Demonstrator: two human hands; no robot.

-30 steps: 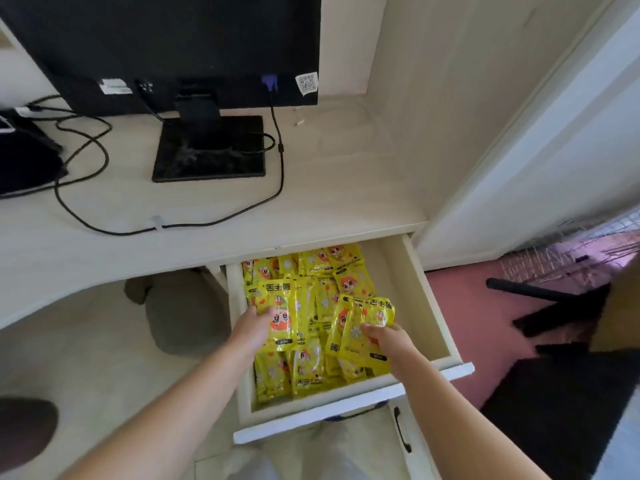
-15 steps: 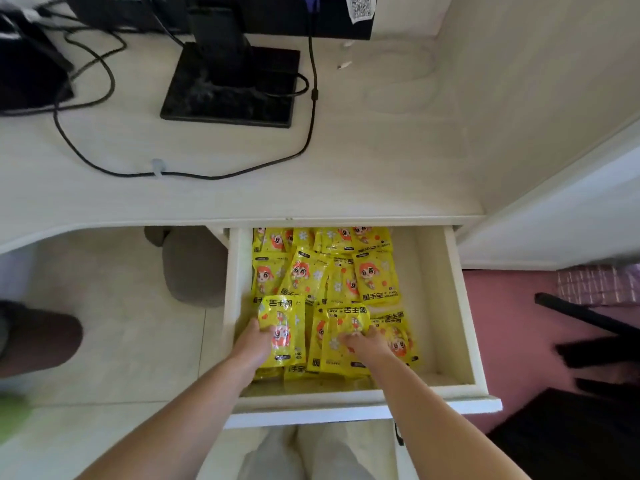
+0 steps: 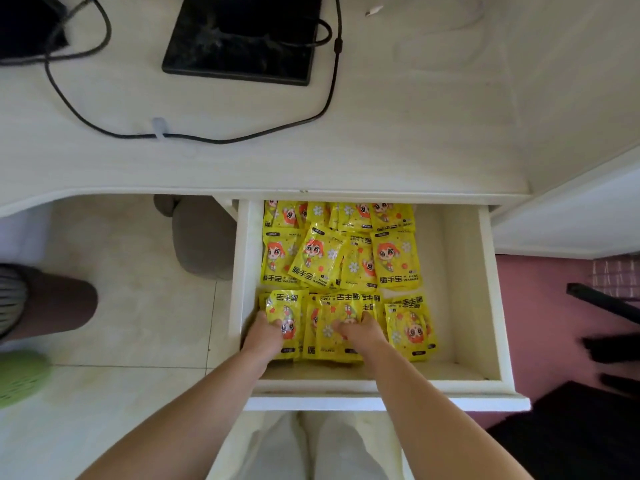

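Down in the middle of the frame, the left hand (image 3: 265, 336) curls its fingers round a yellow packet (image 3: 289, 306) in the open drawer (image 3: 464, 306). The right hand (image 3: 362, 332) pinches the next packet (image 3: 334, 310) just beside it, likely to lay both flat in a neat row.

I am wearing pale, cream-white trousers (image 3: 277, 452). They are showing behind my hands, in the gap between my two forearms, as two rounded legs lying side by side. A narrow line of shadow is running between the legs, and soft folds are creasing the cloth of the leg nearer my left hand (image 3: 265, 336). That hand and my right hand (image 3: 360, 332) are showing uncovered, and my left forearm (image 3: 194, 410) and right forearm (image 3: 433, 420) are running bare from the wrists back to the bottom edge of the view.
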